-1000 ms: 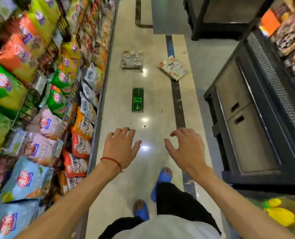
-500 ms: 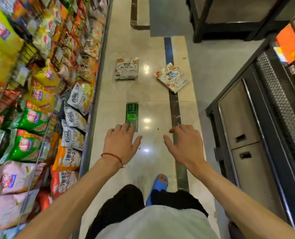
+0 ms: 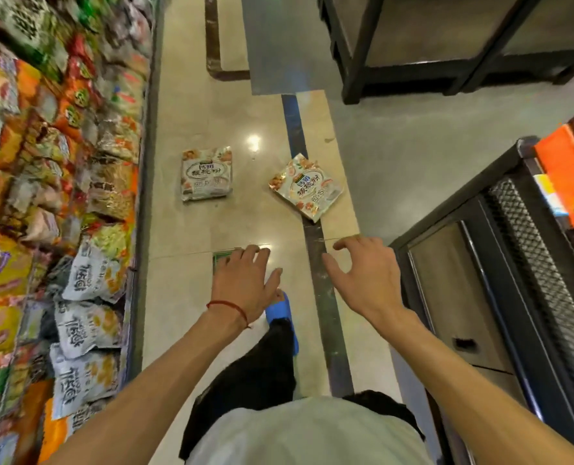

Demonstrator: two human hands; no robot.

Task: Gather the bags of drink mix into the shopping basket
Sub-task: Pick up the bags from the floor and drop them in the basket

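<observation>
Closest in, both arms reach out over a pale shirt and black trousers, with one blue slipper (image 3: 280, 312) planted on the glossy beige tiled floor (image 3: 178, 313). The left hand (image 3: 245, 280), with a thin red string bracelet (image 3: 228, 305) at the wrist, hangs palm down with loose fingers and holds nothing. Its fingertips cover part of a green floor sticker (image 3: 219, 260). The right hand (image 3: 366, 276) is the same deal: fingers spread and a bit curled, nothing in it, hovering over a dark stripe in the floor (image 3: 327, 330).

A little further up the aisle, two flat white foil bags of drink mix lie on the tiles, a bit apart. The left bag (image 3: 206, 172) sits fairly square. The right bag (image 3: 307, 187) is turned at an angle and overlaps the dark stripe.

Along the left runs a store shelf (image 3: 77, 196) crammed with colourful snack bags, pretty blurry. On the right there's a dark metal cabinet (image 3: 480, 297), and at the far end a black metal rack (image 3: 356, 62).
</observation>
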